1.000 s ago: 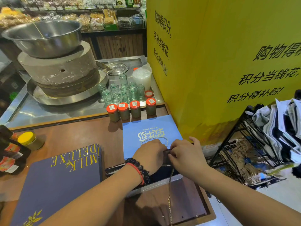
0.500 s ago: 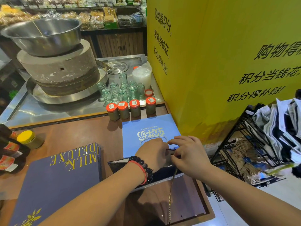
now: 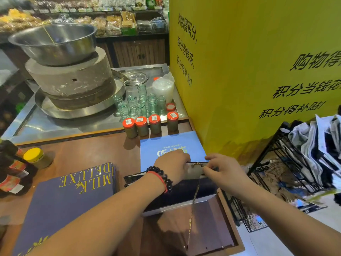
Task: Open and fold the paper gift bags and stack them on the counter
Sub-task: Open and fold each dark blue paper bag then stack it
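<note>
Both hands work at the centre of the frame on the wooden worktop (image 3: 83, 154). The left hand (image 3: 172, 166), with a bead bracelet (image 3: 162, 177) at its wrist, is curled over the upper edge of a dark gift bag (image 3: 184, 193) and grips it. The right hand (image 3: 224, 170) pinches the bag's gold cord handle (image 3: 198, 165) at that same edge, thumb and forefinger closed on it. A second run of cord (image 3: 192, 209) hangs from the bag toward the lower edge of the frame.

The dark gift bag lies partly on a light blue bag (image 3: 166, 145), which lies flat just behind it. At lower left, a stack of flat navy bags (image 3: 64, 200) printed "MILK DELUXE" rests on the worktop, apart from the hands.

Above the light blue bag stand four jars with orange lids (image 3: 150, 124) in a row. At far left is a yellow-lidded jar (image 3: 35, 157). A yellow sign panel (image 3: 249, 71) fills the upper right; a black wire rack (image 3: 287, 163) stands at right.
</note>
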